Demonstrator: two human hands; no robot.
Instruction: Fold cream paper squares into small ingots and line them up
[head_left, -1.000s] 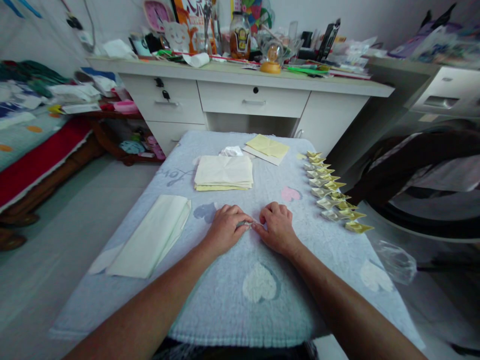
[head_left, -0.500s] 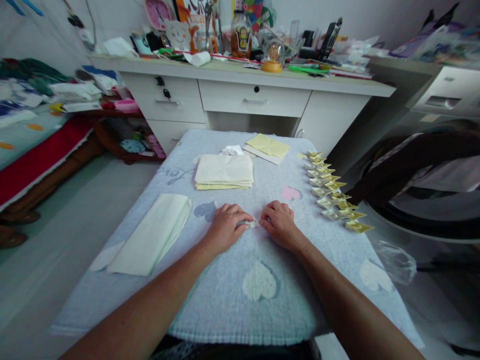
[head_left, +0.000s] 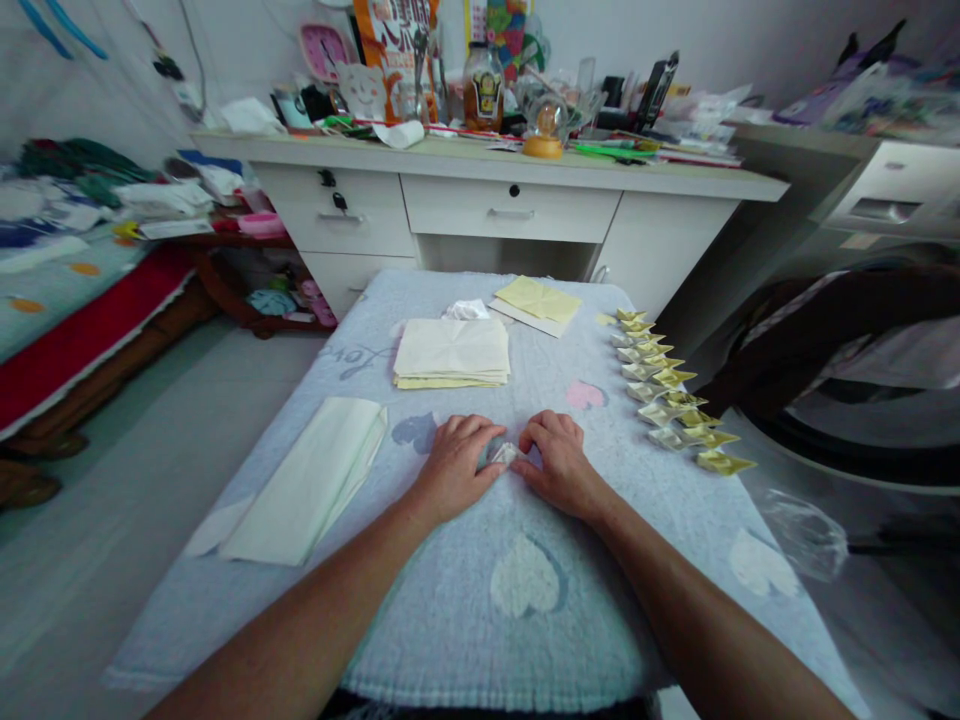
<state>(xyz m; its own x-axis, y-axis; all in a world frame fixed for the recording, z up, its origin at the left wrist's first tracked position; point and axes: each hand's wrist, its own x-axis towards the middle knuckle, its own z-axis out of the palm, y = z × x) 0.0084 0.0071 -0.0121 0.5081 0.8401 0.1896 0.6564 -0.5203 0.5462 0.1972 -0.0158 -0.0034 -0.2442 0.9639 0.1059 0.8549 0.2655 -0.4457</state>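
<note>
Between my two hands, low over the cloth-covered table, is a small folded piece of white paper [head_left: 506, 454]. My left hand [head_left: 459, 462] pinches its left side with thumb and fingers. On the other side, my right hand [head_left: 559, 458] has its thumb and fingertips closed at the paper's right edge. Beyond my hands lies a stack of paper sheets [head_left: 451, 350], white on top with yellow beneath. Along the table's right side stand several small folded paper boats [head_left: 667, 385], yellow and white, in rows.
A long folded pale sheet [head_left: 311, 480] lies on the left of the tablecloth [head_left: 420, 610]. Yellow and white sheets [head_left: 538, 300] and a crumpled tissue [head_left: 466, 310] are at the back. A cluttered desk [head_left: 510, 175] stands behind; a washing machine [head_left: 877, 200] is at right.
My fingers have shifted around the small paper, and more of it shows, now with a raised, pointed shape. The whole view has moved slightly, with the scene sitting a little lower.
</note>
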